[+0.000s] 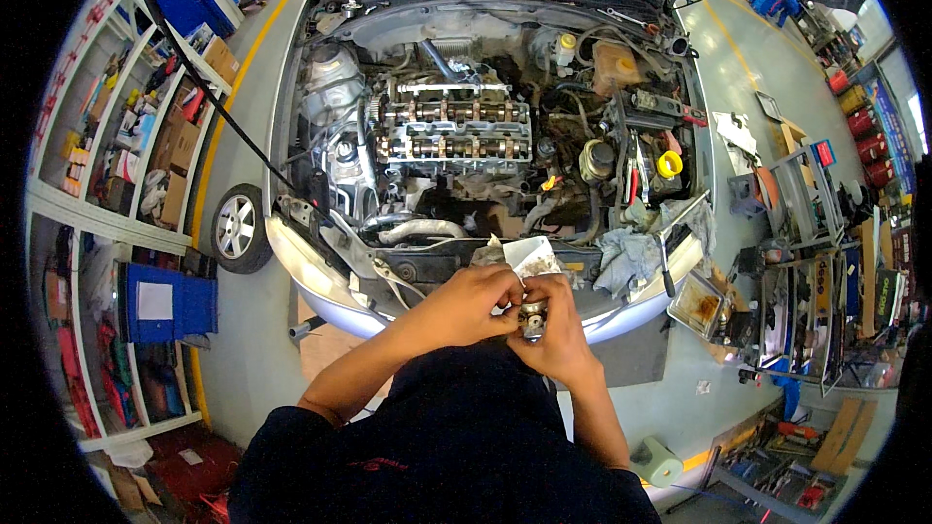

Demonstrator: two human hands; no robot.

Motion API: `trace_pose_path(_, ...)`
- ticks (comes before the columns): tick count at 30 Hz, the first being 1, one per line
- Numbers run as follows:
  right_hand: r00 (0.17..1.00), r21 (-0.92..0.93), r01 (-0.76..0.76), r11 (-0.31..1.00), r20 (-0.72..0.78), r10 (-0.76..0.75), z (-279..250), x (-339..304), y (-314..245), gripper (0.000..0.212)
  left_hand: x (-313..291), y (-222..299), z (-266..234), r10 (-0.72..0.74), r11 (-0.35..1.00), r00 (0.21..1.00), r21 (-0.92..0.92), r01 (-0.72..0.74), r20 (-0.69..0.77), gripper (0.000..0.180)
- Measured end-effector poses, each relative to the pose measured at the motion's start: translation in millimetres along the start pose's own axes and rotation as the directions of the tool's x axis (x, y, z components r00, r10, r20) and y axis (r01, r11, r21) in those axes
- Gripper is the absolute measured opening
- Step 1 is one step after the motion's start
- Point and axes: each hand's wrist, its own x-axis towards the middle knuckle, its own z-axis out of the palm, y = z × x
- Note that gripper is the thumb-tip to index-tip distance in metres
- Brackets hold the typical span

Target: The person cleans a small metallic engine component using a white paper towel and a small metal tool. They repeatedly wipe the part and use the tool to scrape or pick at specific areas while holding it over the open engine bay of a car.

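Note:
Both hands meet in front of the car's front edge, close to my body. A small metal part (533, 318), silvery and rounded, sits in my right hand (555, 332), whose fingers are wrapped round it. My left hand (478, 303) is closed against the left side of that part, thumb and fingers pinched together; what lies between them is hidden. Just beyond my fingertips, a stained white sheet (531, 254) rests on the front of the car. Farther off is the open engine (456, 131), its camshafts exposed.
A grey rag (626, 260) and a black-handled ratchet (667, 272) lie on the front right edge. Pliers and a yellow ring-shaped item (670, 164) are on the bay's right side. A wheel (239, 228) leans at left, near shelves (107, 223). An oily tray (699, 303) stands right.

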Motion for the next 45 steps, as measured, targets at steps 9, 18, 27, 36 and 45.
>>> trace_pose_path(9,0.997,-0.008,-0.051,0.999,-0.054,0.05,2,3,-4,0.074,-5,0,11,-0.022,1.0,0.993,-0.012,0.021,-0.119,0.023)
trace_pose_path(18,0.999,-0.003,0.025,1.0,0.02,-0.025,0,4,2,0.074,-9,-4,6,-0.095,0.99,0.988,-0.12,0.081,-0.121,0.021)
trace_pose_path(27,0.995,0.103,-0.097,0.99,-0.004,0.098,-1,-3,5,0.069,-24,3,-20,-0.106,0.988,0.994,-0.107,0.108,0.023,0.02)
trace_pose_path(36,0.979,0.303,-0.159,0.939,-0.074,0.19,-3,-4,10,0.062,-51,-9,-20,-0.039,0.998,0.939,0.055,0.021,0.342,0.012)
trace_pose_path(45,0.944,0.459,-0.3,0.836,0.018,0.329,-11,0,1,0.051,-25,12,-29,0.004,0.999,0.998,-0.039,-0.006,-0.055,0.009)
